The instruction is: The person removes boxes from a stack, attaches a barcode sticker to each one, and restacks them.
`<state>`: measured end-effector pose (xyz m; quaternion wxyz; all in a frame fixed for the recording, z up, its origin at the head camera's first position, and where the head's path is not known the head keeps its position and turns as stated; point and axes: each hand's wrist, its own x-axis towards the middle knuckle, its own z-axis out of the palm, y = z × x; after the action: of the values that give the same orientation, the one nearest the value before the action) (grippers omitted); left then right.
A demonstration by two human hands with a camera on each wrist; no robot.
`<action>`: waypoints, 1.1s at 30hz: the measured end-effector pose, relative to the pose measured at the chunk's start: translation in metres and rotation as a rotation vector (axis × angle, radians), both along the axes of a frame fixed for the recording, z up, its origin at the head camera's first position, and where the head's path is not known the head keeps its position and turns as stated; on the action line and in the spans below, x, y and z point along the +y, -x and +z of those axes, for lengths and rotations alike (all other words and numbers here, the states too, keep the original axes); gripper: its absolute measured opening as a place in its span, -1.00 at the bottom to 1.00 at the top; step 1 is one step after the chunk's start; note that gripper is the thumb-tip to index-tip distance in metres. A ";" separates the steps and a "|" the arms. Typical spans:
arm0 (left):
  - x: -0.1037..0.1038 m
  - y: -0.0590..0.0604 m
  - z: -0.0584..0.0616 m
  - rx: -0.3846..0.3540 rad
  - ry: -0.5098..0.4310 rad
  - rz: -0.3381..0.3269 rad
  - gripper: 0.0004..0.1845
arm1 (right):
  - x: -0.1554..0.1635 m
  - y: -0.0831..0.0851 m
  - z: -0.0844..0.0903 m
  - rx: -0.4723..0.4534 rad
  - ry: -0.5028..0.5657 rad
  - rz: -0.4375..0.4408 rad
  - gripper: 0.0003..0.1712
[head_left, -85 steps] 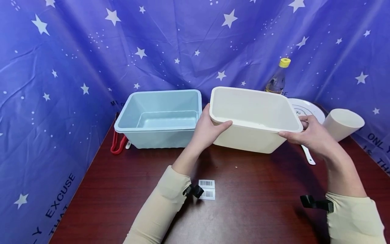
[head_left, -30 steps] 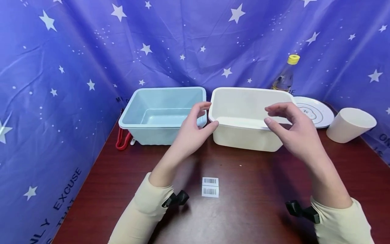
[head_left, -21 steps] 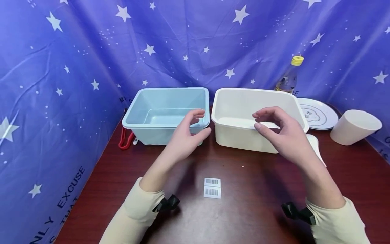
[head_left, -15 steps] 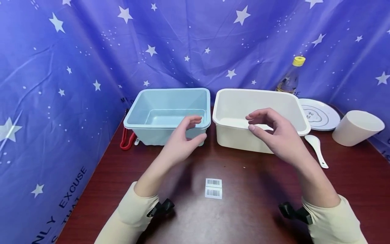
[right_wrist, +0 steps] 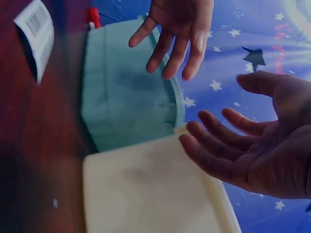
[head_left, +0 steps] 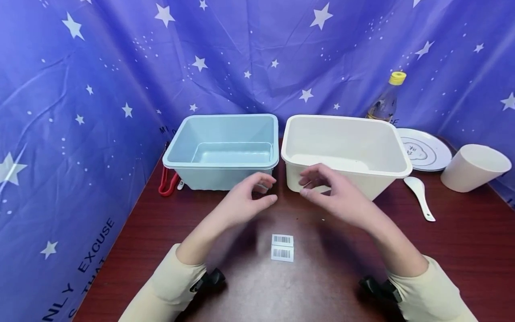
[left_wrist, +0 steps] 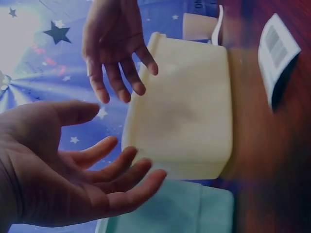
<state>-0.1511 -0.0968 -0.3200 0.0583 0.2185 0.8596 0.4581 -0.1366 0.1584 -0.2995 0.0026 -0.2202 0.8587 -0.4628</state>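
A light blue tub (head_left: 221, 154) and a cream tub (head_left: 346, 150) stand side by side, both empty, at the back of the dark wooden table (head_left: 346, 250). My left hand (head_left: 265, 191) hovers in front of the gap between them, fingers loosely curled and holding nothing. My right hand (head_left: 311, 184) hovers beside it, before the cream tub's near left corner, also empty. In the left wrist view the left hand (left_wrist: 112, 179) shows an open palm facing the cream tub (left_wrist: 182, 107). The right wrist view shows the right hand (right_wrist: 233, 145) relaxed above the cream tub (right_wrist: 150, 194).
Two barcode labels (head_left: 282, 247) lie on the table just near of the hands. Red tongs (head_left: 166, 181) lie left of the blue tub. At the right are a white spoon (head_left: 420, 197), a plate (head_left: 428, 152), a tilted cream cup (head_left: 474, 167) and a yellow-capped bottle (head_left: 388, 100). Star-patterned blue cloth surrounds the table.
Both hands let go of the cream tub, which now stands beside the blue one. The hands drew back toward me and closer together.
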 end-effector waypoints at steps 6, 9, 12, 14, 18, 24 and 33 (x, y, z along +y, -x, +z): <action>0.001 0.002 -0.008 -0.110 0.163 -0.102 -0.61 | -0.009 0.001 -0.015 -0.059 -0.084 0.085 -0.58; 0.001 0.004 -0.011 -0.165 0.226 -0.145 -0.60 | -0.010 0.000 -0.020 -0.127 -0.161 0.124 -0.56; 0.001 0.007 -0.016 -0.193 0.300 -0.213 -0.58 | -0.011 0.000 -0.026 -0.235 -0.200 0.179 -0.50; 0.001 0.008 -0.020 -0.207 0.357 -0.269 -0.58 | -0.012 0.000 -0.029 -0.312 -0.211 0.209 -0.47; 0.000 0.010 -0.024 -0.232 0.445 -0.360 -0.62 | -0.015 0.000 -0.034 -0.437 -0.244 0.239 -0.44; 0.001 0.012 -0.032 -0.332 0.430 -0.431 -0.66 | -0.017 0.001 -0.039 -0.511 -0.324 0.260 -0.48; 0.001 0.014 -0.041 -0.530 0.259 -0.402 -0.64 | -0.019 0.003 -0.049 -0.624 -0.266 0.295 -0.43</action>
<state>-0.1653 -0.0961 -0.3610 0.3955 0.2479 0.8053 0.3656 -0.1400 0.1393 -0.3480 0.3596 -0.1874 0.8284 -0.3865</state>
